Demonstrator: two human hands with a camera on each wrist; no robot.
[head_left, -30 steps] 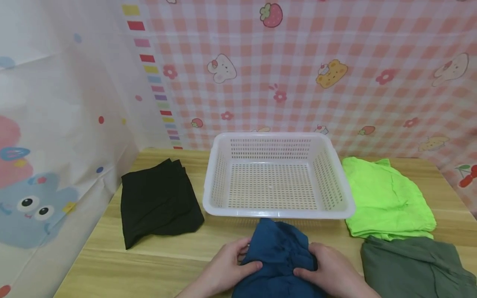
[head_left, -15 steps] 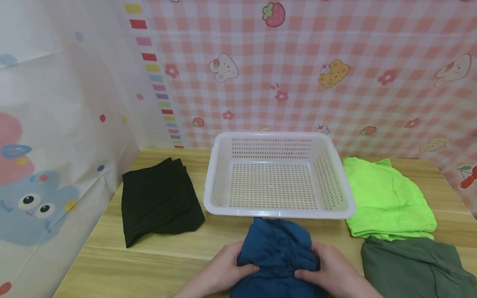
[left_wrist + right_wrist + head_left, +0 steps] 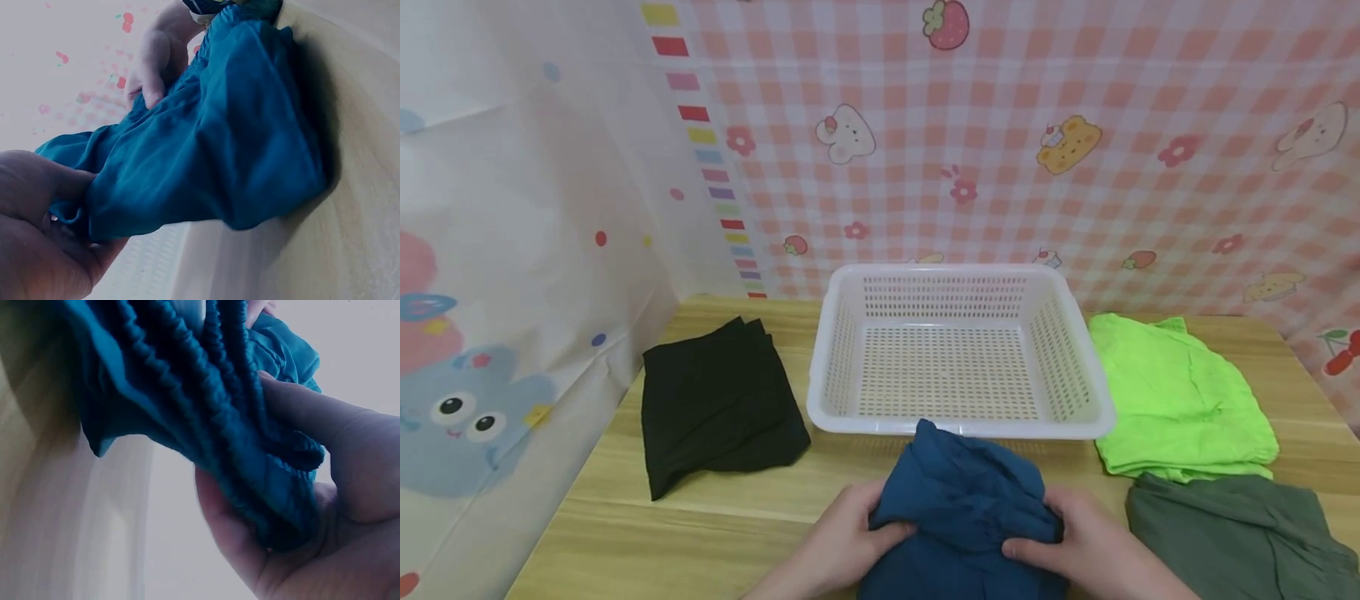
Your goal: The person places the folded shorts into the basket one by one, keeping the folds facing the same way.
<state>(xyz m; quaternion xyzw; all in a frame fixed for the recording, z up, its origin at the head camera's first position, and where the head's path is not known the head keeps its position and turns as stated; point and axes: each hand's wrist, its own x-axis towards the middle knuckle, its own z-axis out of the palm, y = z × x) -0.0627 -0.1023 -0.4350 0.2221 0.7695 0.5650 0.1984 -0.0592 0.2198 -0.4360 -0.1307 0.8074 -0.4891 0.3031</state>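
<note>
Both hands grip a folded dark blue elastic-waist garment (image 3: 962, 508) in front of the basket. My left hand (image 3: 850, 533) holds its left edge, thumb on top and fingers behind. On the right edge, my right hand (image 3: 1093, 542) pinches the cloth in the same way. Gathered elastic bands (image 3: 206, 400) run between thumb and fingers in the right wrist view. From the left wrist, the cloth (image 3: 212, 137) hangs in loose creases, its lower part down by the tabletop. In the head view its top corner overlaps the front rim of the white plastic basket (image 3: 955, 429).
The perforated basket stands at the back middle with nothing in it. A folded black cloth (image 3: 722, 408) lies to its left. On the right lie a lime green garment (image 3: 1180, 400) and a grey-green one (image 3: 1240, 533). Printed curtains hang behind and left of the wooden table (image 3: 647, 542).
The blue garment has risen slightly toward the basket, its top corner now overlapping the rim. The hands moved a little apart and kept their grip.
</note>
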